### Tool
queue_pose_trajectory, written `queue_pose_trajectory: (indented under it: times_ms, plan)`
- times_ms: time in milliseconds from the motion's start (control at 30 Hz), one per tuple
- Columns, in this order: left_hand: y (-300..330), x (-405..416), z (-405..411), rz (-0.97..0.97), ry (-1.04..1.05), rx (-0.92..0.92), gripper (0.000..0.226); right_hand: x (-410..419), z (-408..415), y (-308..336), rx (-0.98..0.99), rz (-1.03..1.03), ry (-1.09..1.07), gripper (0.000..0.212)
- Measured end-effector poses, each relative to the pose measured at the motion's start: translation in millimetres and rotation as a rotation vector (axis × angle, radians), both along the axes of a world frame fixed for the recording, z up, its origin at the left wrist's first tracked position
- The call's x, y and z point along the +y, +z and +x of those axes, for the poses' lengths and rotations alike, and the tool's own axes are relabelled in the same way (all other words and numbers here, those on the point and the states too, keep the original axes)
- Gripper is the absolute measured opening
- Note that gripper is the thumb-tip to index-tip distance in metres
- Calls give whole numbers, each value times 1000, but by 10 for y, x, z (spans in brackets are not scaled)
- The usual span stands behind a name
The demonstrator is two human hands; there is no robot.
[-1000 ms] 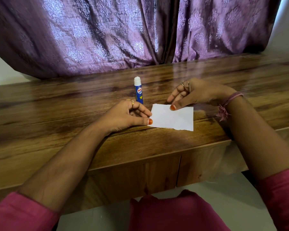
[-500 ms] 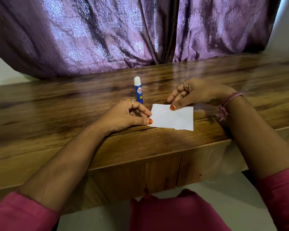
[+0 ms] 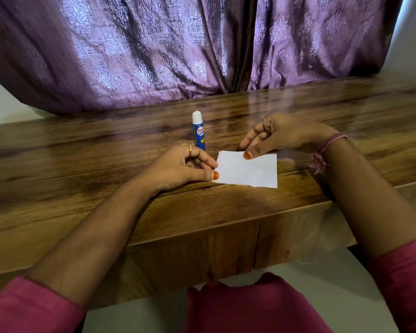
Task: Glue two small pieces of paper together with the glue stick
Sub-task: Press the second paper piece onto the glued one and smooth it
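Evidently the paper (image 3: pixel 247 170) lay flat near the front edge of the desk (image 3: pixel 82 179), its long axis running left to right, and only one white sheet could be told; whether a second piece sat under it could not be seen. Both hands were apart, one at each end of the far-left part of the sheet, and neither was closed around anything. The left hand (image 3: pixel 178 168) rested on the desk with its thumb tip touching the paper's left corner, fingers curled loosely. The right hand (image 3: pixel 274 138) pressed its thumb tip onto the far edge, other fingers lifted clear. The glue stick (image 3: pixel 198 131) stood upright just beyond the left hand, well behind the paper's left end, with white showing at its top; cap or bare glue could not be told. Judged from that layout, the left hand was the nearer one to reach it, a short move forward, while the right could keep the sheet pinned.
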State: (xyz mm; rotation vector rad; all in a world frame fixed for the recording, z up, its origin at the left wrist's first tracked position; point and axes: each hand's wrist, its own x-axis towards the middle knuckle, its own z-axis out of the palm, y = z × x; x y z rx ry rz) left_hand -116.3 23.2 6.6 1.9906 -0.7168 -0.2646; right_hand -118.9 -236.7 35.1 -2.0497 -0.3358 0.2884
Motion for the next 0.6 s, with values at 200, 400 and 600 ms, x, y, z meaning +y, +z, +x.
queue_pose_trajectory:
  times_ms: [200,400,600]
  plan:
    - [-6,-6,5,-9,2,5,19,-10,11,-4,-1,12,6,37]
    - [-6,1,11,-1,1,-1,19,-62,16,11,13,-2,22,43]
    - [-3,0,18,3,-2,-4,19,-61,25,11,21,11,22,40]
